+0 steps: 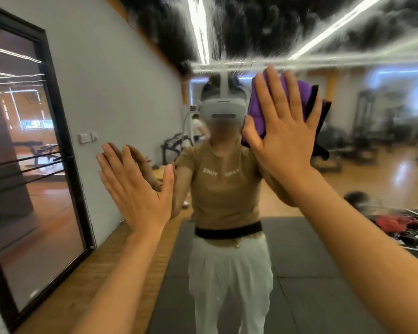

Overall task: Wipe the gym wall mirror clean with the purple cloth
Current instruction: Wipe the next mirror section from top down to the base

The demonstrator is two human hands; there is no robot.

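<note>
Wiping underway: purple cloth (266, 102) pressed flat on wall mirror (348, 165) by right hand (282, 131), fingers straight. Left hand (135, 186) flat, braced on glass. Next sweep judged needed across hazy upper area.

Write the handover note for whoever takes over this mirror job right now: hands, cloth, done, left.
Right hand: flat, fingers straight, pressing the purple cloth against the mirror at about head height.
Left hand: open, fingers straight, palm against the mirror, lower and to the left; holds nothing.
Cloth: bunched under the right palm, on the glass, just below a band of streaks that covers the top of the mirror.
Done: cannot tell how much is already wiped; the glass below the cloth shows no streaks.
Left: the streaked upper band across the top, then check the rest.
</note>
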